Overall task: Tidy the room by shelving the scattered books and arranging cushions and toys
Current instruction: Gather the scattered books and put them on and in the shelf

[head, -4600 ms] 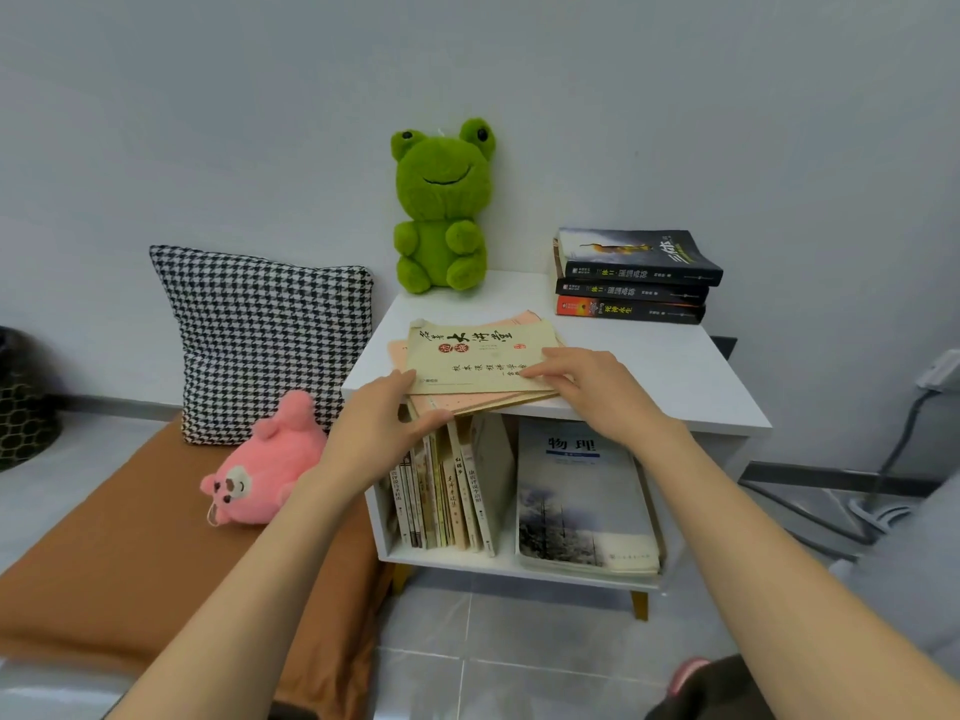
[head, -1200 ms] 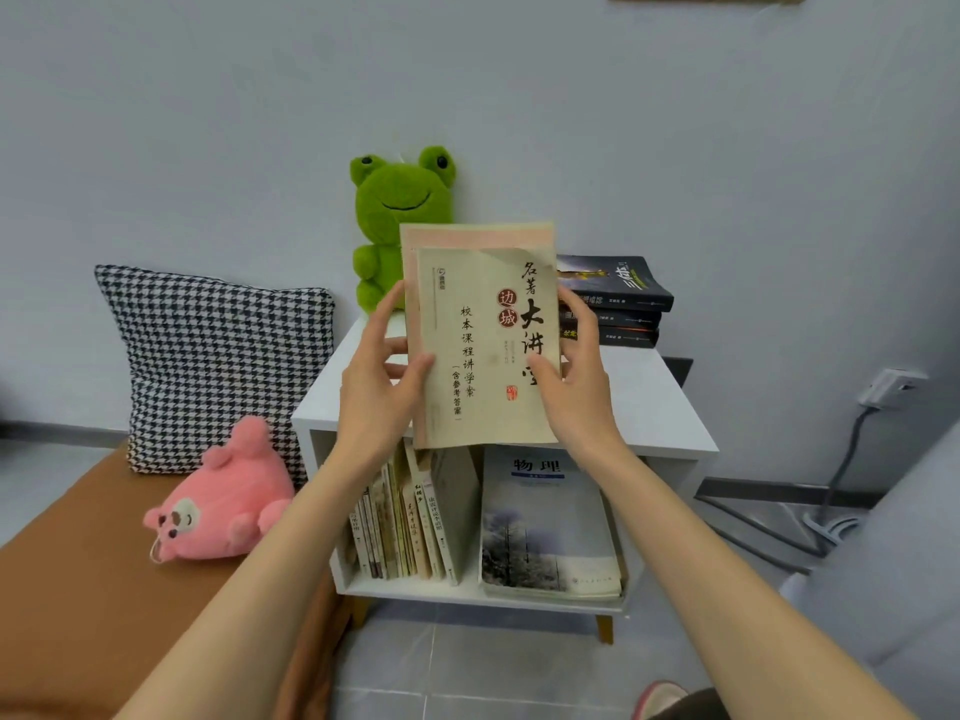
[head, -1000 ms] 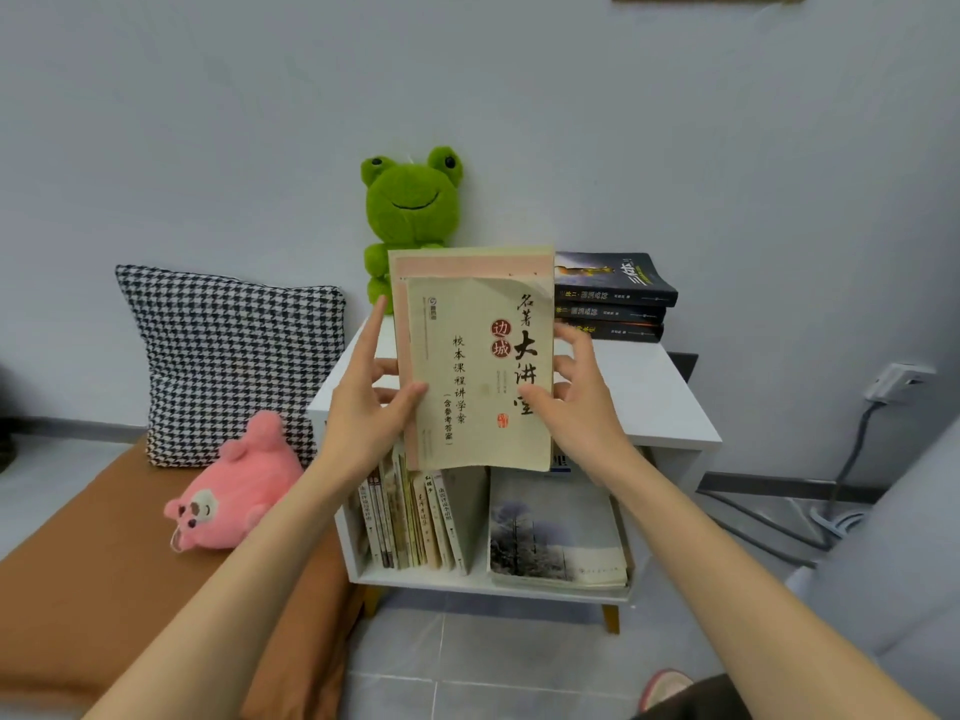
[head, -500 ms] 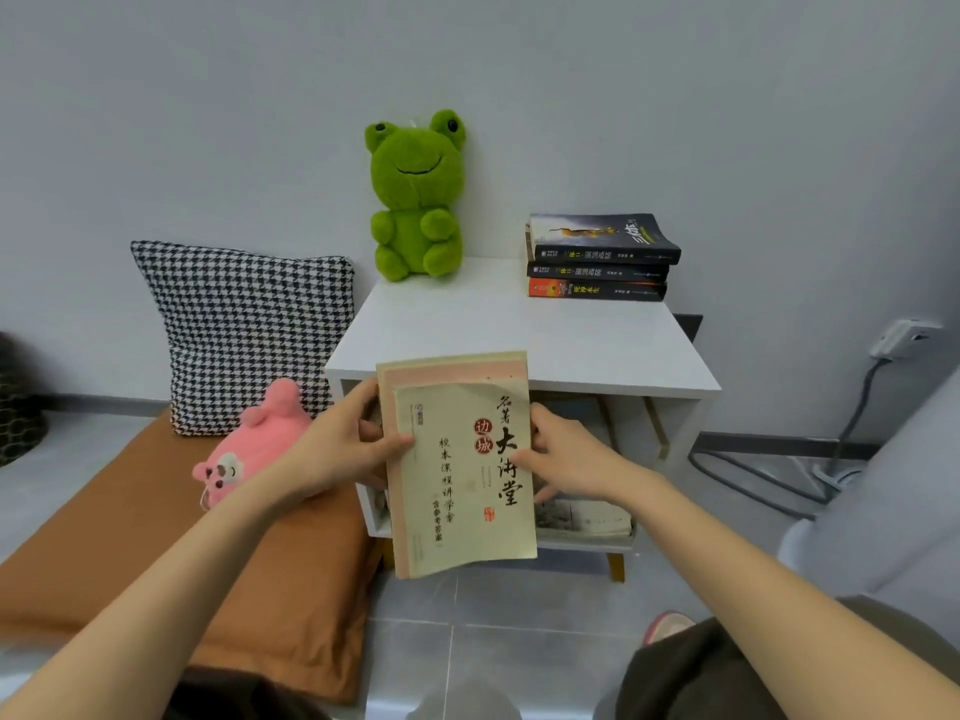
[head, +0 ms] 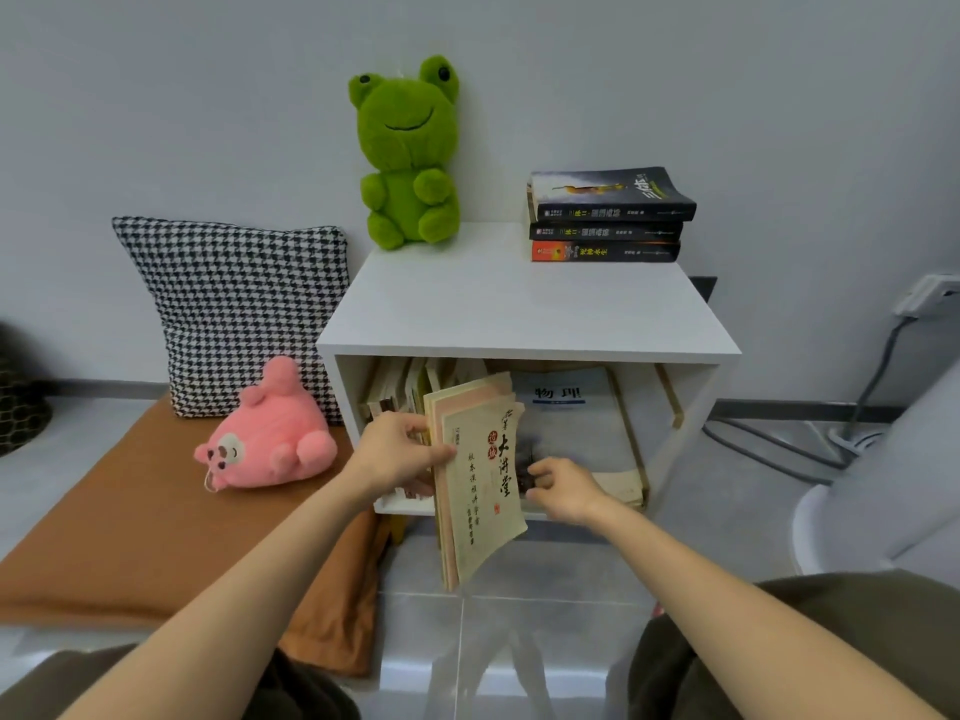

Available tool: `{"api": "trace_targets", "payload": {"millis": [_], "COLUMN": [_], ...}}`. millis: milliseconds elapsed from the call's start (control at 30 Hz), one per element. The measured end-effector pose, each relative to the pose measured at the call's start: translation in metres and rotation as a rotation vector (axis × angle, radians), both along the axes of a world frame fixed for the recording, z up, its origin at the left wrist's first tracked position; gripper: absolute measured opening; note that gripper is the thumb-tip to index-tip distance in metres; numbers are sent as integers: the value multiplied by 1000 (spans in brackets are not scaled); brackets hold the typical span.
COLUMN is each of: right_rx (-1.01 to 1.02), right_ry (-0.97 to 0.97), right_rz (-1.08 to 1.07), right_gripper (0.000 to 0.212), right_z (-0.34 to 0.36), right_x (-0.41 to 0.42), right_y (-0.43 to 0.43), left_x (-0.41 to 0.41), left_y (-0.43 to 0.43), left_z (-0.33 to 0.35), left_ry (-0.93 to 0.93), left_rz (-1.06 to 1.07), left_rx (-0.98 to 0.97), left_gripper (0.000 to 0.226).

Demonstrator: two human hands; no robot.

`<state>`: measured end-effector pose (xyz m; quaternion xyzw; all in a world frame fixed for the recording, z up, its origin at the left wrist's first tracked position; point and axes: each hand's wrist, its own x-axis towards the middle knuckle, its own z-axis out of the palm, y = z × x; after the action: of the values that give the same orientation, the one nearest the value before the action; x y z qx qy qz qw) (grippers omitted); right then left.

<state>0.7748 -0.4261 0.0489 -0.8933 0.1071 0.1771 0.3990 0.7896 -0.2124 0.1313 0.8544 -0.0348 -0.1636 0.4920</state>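
I hold a thin stack of cream and pink books upright in front of the open compartment of the white cabinet. My left hand grips their left edge, and my right hand curls its fingers at their right edge. Inside the compartment, several books stand at the left, and a large pale book leans at the right. A green frog toy and three stacked dark books sit on the cabinet top. A houndstooth cushion and a pink plush toy lie to the left.
An orange mat covers the low bench left of the cabinet. A dark basket stands at the far left. A wall socket with cables and a white rounded object are at the right. Grey tiled floor lies below.
Both hands lifted the thin books off the cabinet top, held them upright, then lowered them to the front of the compartment. The view has dropped and moved closer.
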Motion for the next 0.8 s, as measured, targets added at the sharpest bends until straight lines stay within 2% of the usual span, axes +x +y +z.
{"api": "trace_targets", "payload": {"millis": [133, 233, 433, 533, 633, 700, 800], "right_rx": [76, 181, 256, 327, 312, 276, 217], "right_ry": [153, 168, -23, -96, -164, -193, -215], "right_rz": [100, 124, 90, 38, -5, -55, -80], "right_gripper": [49, 60, 74, 80, 78, 76, 71], "right_z": [-9, -8, -23, -38, -52, -59, -72], "right_x": [2, 8, 20, 28, 40, 49, 63], "right_y": [2, 8, 14, 23, 34, 39, 43], "left_x": [13, 22, 34, 41, 45, 49, 56], "left_y": [-12, -24, -46, -50, -55, -58, -63], "left_z": [-12, -20, -45, -54, -66, -76, -89], "left_ry": [-84, -154, -189, -199, -198, -188, -200], "left_rz": [73, 164, 365, 447, 473, 487, 493], "left_rx": [-18, -41, -146, -183, -203, -217, -241], "left_gripper": [7, 5, 14, 6, 7, 18, 15]}}
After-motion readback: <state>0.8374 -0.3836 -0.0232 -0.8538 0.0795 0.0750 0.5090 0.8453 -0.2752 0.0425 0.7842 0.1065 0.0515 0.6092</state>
